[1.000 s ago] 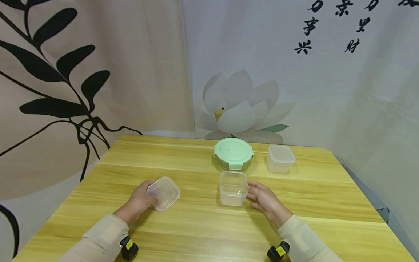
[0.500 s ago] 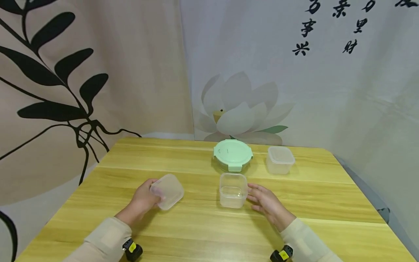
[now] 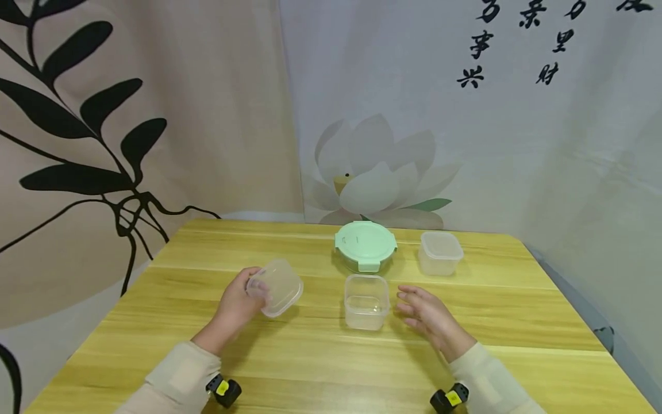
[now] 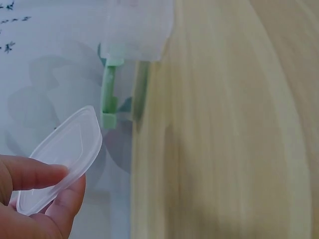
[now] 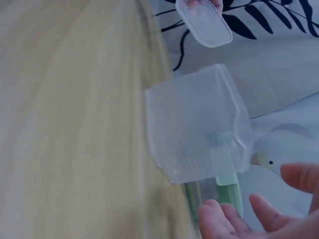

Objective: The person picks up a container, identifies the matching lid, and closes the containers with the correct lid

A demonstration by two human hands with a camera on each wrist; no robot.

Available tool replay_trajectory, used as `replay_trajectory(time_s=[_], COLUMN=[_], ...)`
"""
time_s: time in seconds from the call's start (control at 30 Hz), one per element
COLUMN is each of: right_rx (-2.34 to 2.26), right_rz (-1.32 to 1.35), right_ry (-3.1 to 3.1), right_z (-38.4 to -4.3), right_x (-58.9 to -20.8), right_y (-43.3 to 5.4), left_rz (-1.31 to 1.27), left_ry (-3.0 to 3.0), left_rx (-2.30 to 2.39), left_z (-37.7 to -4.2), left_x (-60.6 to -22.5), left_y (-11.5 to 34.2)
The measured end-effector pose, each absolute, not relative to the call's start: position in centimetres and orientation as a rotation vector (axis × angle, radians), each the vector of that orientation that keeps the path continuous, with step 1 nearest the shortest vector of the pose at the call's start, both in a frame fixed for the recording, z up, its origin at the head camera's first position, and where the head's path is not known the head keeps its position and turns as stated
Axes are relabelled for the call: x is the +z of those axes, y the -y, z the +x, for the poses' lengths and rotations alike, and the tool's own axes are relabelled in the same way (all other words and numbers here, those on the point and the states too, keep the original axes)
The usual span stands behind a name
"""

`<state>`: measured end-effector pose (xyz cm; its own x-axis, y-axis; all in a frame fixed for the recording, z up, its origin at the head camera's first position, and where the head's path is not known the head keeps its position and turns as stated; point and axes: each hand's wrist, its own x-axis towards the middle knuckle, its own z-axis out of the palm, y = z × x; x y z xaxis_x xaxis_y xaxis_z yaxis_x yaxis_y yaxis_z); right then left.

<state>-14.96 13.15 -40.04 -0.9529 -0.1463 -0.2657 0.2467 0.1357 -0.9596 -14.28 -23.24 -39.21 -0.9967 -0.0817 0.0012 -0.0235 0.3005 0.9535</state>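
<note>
My left hand point(image 3: 242, 302) pinches a clear square plastic lid point(image 3: 278, 287) by its left edge, thumb on one face. The lid is tilted and held above the table; the left wrist view shows the thumb and fingers on either side of the lid point(image 4: 70, 154). An uncovered clear plastic box point(image 3: 366, 305) stands upright on the table to the lid's right. Just right of this box, apart from it, is my right hand point(image 3: 429, 319), its fingers relaxed and holding nothing. In the right wrist view the box point(image 5: 199, 124) stands beyond the fingertips.
Behind the uncovered box sits a round container with a mint-green clip lid point(image 3: 366, 241). A second square plastic box point(image 3: 441, 253), covered by a lid, stands at the back right of the wooden table point(image 3: 320, 368). A printed curtain point(image 3: 233, 115) hangs behind the table.
My left hand has carried the lid to the right and tilted it more, nearer the uncovered box. My right hand has drawn slightly away from the box's side.
</note>
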Motion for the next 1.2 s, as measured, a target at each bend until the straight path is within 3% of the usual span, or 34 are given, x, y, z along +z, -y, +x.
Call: replay_trajectory(time_s=[1.2], right_rx=[-1.851], right_rz=[-0.019], right_ry=[-2.162], right_z=[-17.0], right_x=[-35.8], right_y=[-12.6], left_rz=[-0.222], left_ry=[2.358], left_rx=[-1.514], left_z=[-15.0], left_x=[-37.0], left_y=[16.9])
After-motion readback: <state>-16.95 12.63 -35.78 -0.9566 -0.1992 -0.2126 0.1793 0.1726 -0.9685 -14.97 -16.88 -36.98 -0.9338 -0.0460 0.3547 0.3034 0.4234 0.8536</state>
